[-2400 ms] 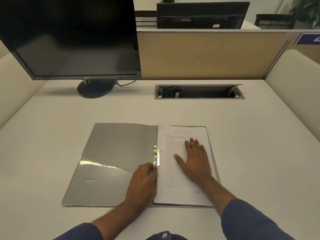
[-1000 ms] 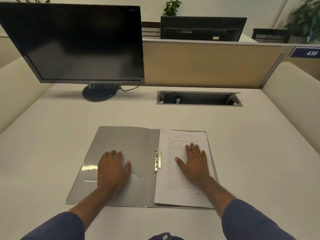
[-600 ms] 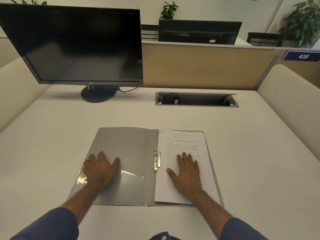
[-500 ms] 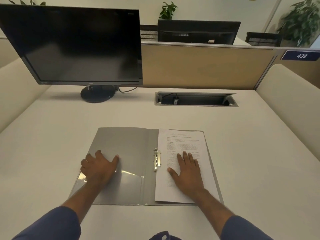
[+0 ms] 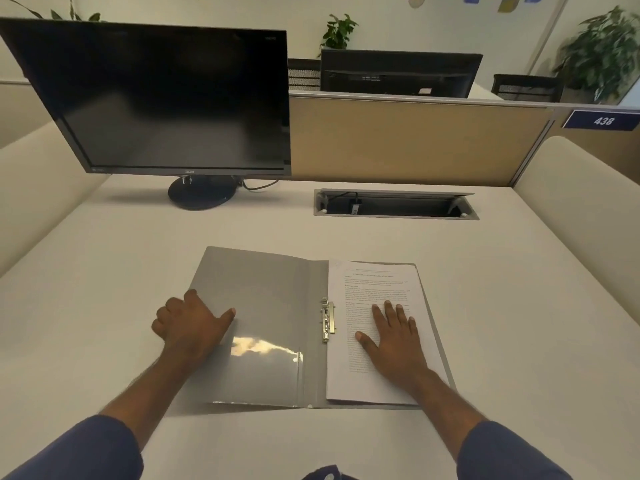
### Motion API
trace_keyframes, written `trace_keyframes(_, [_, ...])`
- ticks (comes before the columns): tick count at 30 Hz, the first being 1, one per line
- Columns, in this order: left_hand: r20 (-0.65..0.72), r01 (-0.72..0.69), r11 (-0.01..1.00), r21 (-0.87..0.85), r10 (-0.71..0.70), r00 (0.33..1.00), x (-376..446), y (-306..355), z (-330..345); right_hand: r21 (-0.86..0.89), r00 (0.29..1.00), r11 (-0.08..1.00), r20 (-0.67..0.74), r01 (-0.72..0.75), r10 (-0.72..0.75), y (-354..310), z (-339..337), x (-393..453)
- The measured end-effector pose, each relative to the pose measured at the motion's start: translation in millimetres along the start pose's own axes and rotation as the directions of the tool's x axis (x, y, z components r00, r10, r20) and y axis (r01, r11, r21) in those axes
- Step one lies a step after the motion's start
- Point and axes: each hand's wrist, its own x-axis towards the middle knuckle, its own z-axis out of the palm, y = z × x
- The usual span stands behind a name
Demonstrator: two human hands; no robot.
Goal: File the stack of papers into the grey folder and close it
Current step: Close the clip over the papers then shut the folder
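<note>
- A black monitor (image 5: 166, 98) is standing at the far left of the pale surface (image 5: 104, 271), its round base resting on the top and a cable trailing off to the right.
- The left hand (image 5: 190, 323) is sitting at the left edge of the open cover of the grey folder (image 5: 263, 292), fingers curled around that edge and the thumb lying across the inside face; the grip is closing on the cover's edge.
- The grey folder is lying open and flat at the near middle of the surface, with a clear pocket glinting in the near part of the left cover.
- A metal fastener clip (image 5: 327, 318) is sitting along the spine, between the two halves of the folder.
- The stack of papers (image 5: 374, 282) is lying on the right half of the folder, its left edge just beside the clip, printed text facing up.
- The right hand (image 5: 393, 337) is pressing flat on the papers with fingers spread and pointing away; its grip is released, grasping nothing.
- A recessed cable tray (image 5: 394, 204) is lying open in the surface beyond the folder, well apart from it.
- A tan partition (image 5: 398, 140) is running along the far edge, with a blue number sign (image 5: 602, 120) reading 438 at the far right.
- Blue sleeves are covering both forearms at the near edge.
</note>
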Motion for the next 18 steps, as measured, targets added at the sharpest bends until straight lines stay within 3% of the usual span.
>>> trace_keyframes(4, [-0.113,-0.273,0.948,0.165,0.293,0.949,-21.8,24.6,-40.2,0.009,1.0,1.0,0.006,-0.03,0.03,3.4,-3.8,2.9])
trace_keyframes(7, [-0.109,-0.363,0.916,0.169,0.383,0.917,-36.1,47.2,-77.1,0.02,0.999,0.999,-0.006,-0.038,0.038,4.3,-5.3,2.7])
trace_keyframes(12, [-0.009,-0.464,0.886,-0.002,0.464,0.886,-49.6,73.4,-122.6,0.109,0.996,0.991,-0.016,-0.08,0.083,-3.0,-11.9,3.6])
trace_keyframes(15, [-0.013,-0.557,0.83,-0.011,0.557,0.83,-55.1,85.5,-133.4,0.23,0.993,0.97,-0.072,-0.079,0.097,-14.6,-22.1,0.8])
trace_keyframes(18, [-0.062,-0.592,0.787,-0.177,0.591,0.804,-65.4,101.5,-139.1,0.388,0.988,0.92,-0.111,-0.056,0.107,-30.0,-41.6,-3.1])
